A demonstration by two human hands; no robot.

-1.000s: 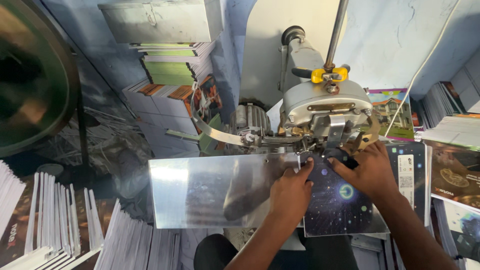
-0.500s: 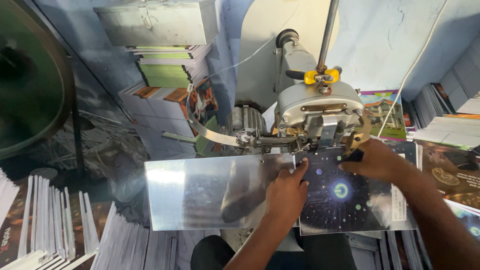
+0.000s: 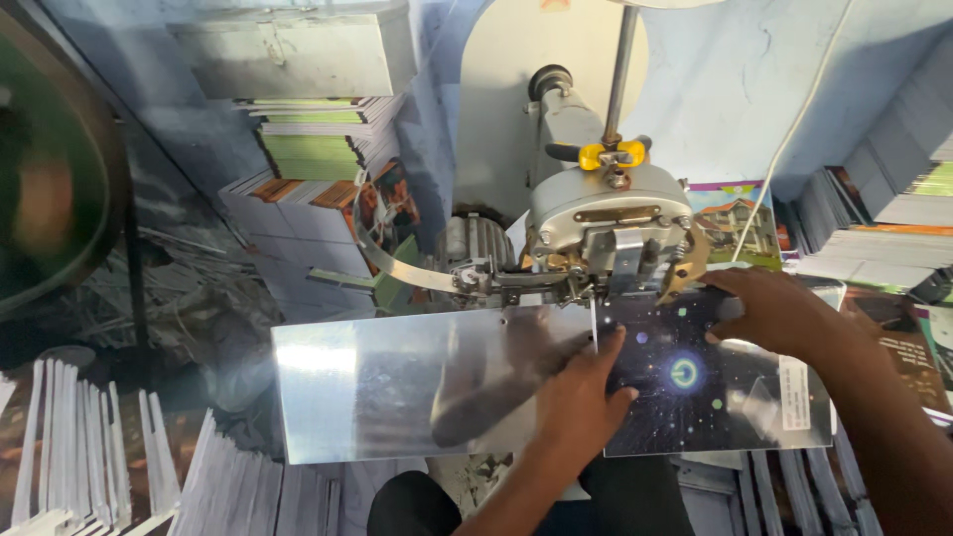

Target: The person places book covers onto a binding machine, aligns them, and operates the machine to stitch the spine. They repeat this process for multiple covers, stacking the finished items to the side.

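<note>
The dark booklet (image 3: pixel 710 382) with its starry cover and glowing ring lies flat on the shiny metal table (image 3: pixel 397 382), pushed up under the head of the grey stitching machine (image 3: pixel 606 233). Your left hand (image 3: pixel 576 397) comes up from below, palm down, fingers stretched flat and together, pressing the booklet's left edge where it meets the metal; it grips nothing. Your right hand (image 3: pixel 779 308) reaches in from the right, wrist bent, fingers spread flat over the booklet's top edge just beside the machine's foot, pinning it rather than clasping it. A pale rectangular label (image 3: pixel 791 394) sits near the cover's right edge. Behind the machine, a booklet with a house picture (image 3: pixel 735 213) stands upright against the blue wall. To the left, a stack of green-edged booklets (image 3: pixel 318 149) rests on orange-covered ones (image 3: pixel 298 191), under a grey box (image 3: pixel 298 50). White-spined bundles (image 3: pixel 89 467) stand on edge at lower left, and more stacks (image 3: pixel 884 228) pile up at right. A yellow wing nut (image 3: pixel 608 156) tops the machine head.
</note>
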